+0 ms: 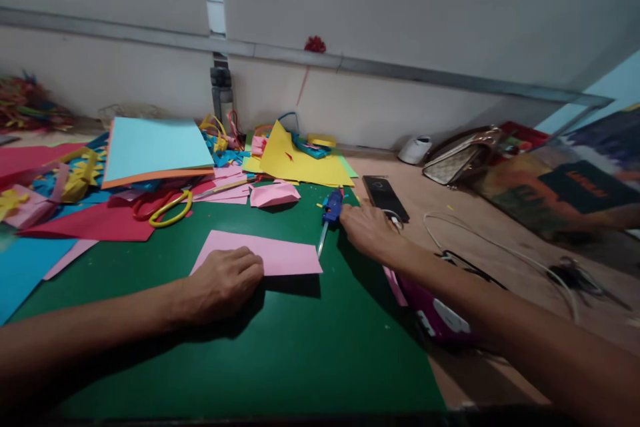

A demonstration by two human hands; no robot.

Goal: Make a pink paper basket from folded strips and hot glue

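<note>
My left hand (223, 283) is closed on a folded piece of pink paper (287, 255), gripping it toward its left end. The paper is slightly raised, with a shadow beneath its lower edge. Farther off to the right, my right hand (367, 230) has its fingers curled at the side of a blue glue gun (332, 205). A clear glue stick (323, 240) juts from the gun's back end toward the pink paper. The fingertips of the right hand are partly hidden. Beyond the paper lies a folded pink paper piece (275, 193).
Yellow-handled scissors (171, 209) lie left on the green board (210, 367). Behind are light blue sheets (157, 147), yellow paper (295, 160) and paper scraps. At right are a black phone (385, 197), white cable (500, 240), purple object (437, 313), handbag (460, 157) and printed bag (565, 180).
</note>
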